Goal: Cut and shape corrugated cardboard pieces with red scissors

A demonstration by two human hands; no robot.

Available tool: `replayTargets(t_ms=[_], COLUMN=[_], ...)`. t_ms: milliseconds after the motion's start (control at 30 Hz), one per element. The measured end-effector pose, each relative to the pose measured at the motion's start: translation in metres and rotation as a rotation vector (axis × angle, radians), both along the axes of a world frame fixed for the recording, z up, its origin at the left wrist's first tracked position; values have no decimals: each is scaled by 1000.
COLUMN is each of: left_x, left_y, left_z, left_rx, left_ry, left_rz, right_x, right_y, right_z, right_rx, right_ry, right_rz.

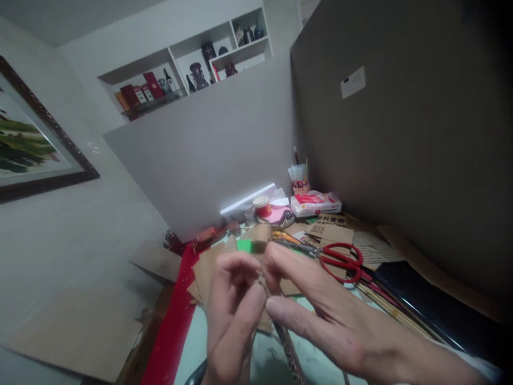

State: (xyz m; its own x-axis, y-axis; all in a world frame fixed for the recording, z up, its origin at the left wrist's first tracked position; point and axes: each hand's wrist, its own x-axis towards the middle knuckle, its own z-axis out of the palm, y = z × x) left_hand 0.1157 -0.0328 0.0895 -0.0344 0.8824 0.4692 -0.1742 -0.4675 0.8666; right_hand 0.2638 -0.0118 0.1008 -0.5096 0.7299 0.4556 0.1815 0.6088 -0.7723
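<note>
A narrow strip of corrugated cardboard [287,350], its fluted edge turned toward me, runs from between my fingertips down to the bottom of the view. My left hand [236,315] pinches its far end between thumb and fingers. Beside it, my right hand [324,307] has thumb and index finger closed on the same strip. The fingers hide part of the cardboard. Just beyond my hands lie brown cardboard pieces [206,267] and a green piece [244,246]. Red-handled scissors [340,262] rest right of them, above my right wrist.
A red and white cup [262,206], a pink and white packet [316,203] and a pen holder [300,187] stand at the back. Grey panels [216,155] enclose the table's back and right. Wooden sticks [395,310] and a black object [425,299] lie at right.
</note>
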Motion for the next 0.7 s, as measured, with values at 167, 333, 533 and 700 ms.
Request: replayTargets(t_ms=[167,333,533,700], left_x=[-2,-2,-1,1], left_y=[0,0,4,3], left_z=[-1,0,-4,-5], left_rx=[6,21,82,79], left_ry=[59,94,125,128], left_rz=[-5,-8,-25,6], right_x=[4,6,7,6], right_y=[4,4,7,11], right_z=[5,7,5,4], right_rx=[-34,-56,-62,-50], right_ry=[18,40,34,32], right_rz=[35,60,55,50])
